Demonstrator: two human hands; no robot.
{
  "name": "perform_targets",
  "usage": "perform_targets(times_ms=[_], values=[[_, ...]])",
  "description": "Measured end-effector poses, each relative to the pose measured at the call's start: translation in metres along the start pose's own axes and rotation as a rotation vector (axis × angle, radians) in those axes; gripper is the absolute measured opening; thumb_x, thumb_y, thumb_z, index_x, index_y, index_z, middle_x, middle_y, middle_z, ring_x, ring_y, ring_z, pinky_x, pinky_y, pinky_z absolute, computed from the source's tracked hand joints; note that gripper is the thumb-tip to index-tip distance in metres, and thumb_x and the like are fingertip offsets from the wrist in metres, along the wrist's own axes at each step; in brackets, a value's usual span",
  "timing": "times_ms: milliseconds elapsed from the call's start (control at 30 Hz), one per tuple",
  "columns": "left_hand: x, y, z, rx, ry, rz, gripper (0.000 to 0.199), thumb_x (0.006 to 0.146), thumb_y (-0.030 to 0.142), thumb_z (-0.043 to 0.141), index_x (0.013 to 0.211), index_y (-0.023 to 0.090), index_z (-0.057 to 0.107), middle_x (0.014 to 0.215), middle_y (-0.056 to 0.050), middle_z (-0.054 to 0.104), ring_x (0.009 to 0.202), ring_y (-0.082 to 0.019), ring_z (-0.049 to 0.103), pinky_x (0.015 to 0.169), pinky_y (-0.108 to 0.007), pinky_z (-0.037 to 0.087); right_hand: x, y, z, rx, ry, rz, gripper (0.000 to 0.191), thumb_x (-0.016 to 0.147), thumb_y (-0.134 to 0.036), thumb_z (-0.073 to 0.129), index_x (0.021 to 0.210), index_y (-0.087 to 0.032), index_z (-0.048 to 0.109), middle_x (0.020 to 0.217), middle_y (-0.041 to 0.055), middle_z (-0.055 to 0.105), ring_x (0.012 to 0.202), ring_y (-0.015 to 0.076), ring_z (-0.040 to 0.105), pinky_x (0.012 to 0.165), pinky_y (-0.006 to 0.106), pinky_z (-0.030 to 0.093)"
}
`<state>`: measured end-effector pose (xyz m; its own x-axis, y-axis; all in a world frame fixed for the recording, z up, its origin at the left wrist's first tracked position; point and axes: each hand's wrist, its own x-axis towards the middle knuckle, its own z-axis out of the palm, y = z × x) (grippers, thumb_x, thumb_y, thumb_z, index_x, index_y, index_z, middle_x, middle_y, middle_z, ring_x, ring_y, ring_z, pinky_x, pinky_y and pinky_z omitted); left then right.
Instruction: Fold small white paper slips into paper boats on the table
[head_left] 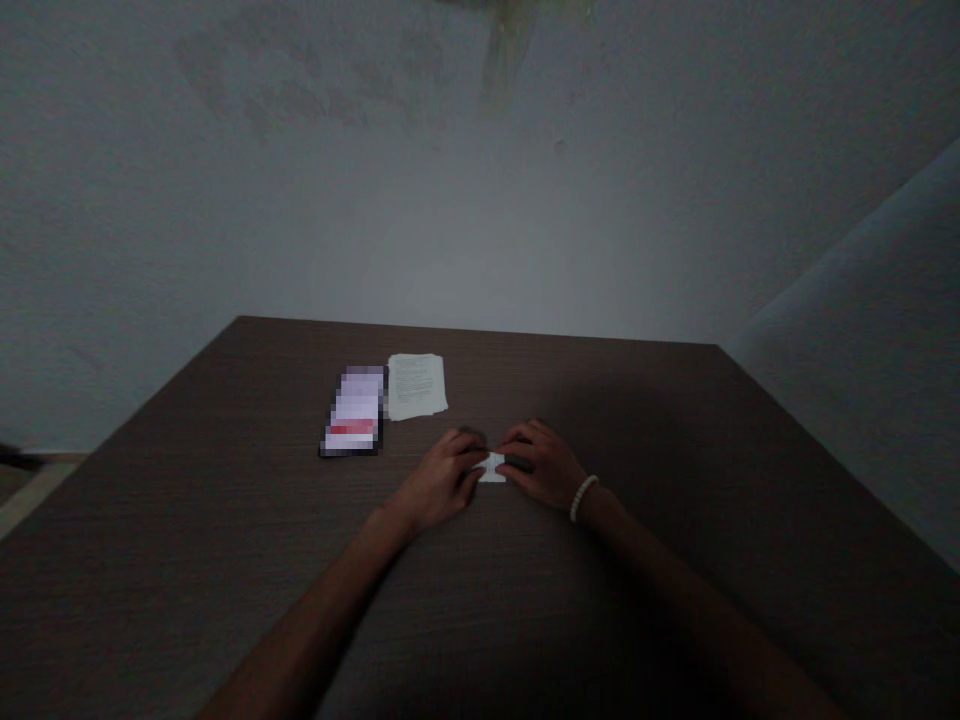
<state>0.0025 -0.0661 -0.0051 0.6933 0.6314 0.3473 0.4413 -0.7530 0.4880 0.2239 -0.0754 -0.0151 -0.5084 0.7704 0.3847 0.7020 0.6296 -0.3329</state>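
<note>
A small piece of white paper (493, 468) with faint print lies low over the dark table, between my two hands. My left hand (444, 480) has its thumb and fingers closed on the paper's left side. On the right side, my right hand (546, 465), with a beaded bracelet (583, 497) at the wrist, pinches it the same way. Parts of the paper are hidden under my fingers, and whether it is folded I cannot tell. Beyond my left hand sits a stack of printed white paper sheets (417, 387).
A phone (355, 412) with a lit, blurred screen lies left of the paper stack, close beside it. The dark brown wooden table (225, 530) reaches back to a stained grey wall (465, 220). Another wall stands along the right side.
</note>
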Motion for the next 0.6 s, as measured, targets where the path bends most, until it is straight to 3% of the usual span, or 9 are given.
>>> perform_targets(times_ms=[600], values=[[-0.0070, 0.0056, -0.0033, 0.288, 0.007, -0.072, 0.027, 0.090, 0.027, 0.051, 0.110, 0.020, 0.067, 0.120, -0.012, 0.057, 0.107, -0.029, 0.048, 0.087, -0.046, 0.043, -0.0026, -0.0051, -0.0024, -0.089, -0.025, -0.002, 0.020, 0.088, -0.035, 0.064, 0.104, -0.024, 0.070, 0.101, 0.0072, 0.062, 0.093, 0.0209, 0.052, 0.083, 0.037, 0.045]])
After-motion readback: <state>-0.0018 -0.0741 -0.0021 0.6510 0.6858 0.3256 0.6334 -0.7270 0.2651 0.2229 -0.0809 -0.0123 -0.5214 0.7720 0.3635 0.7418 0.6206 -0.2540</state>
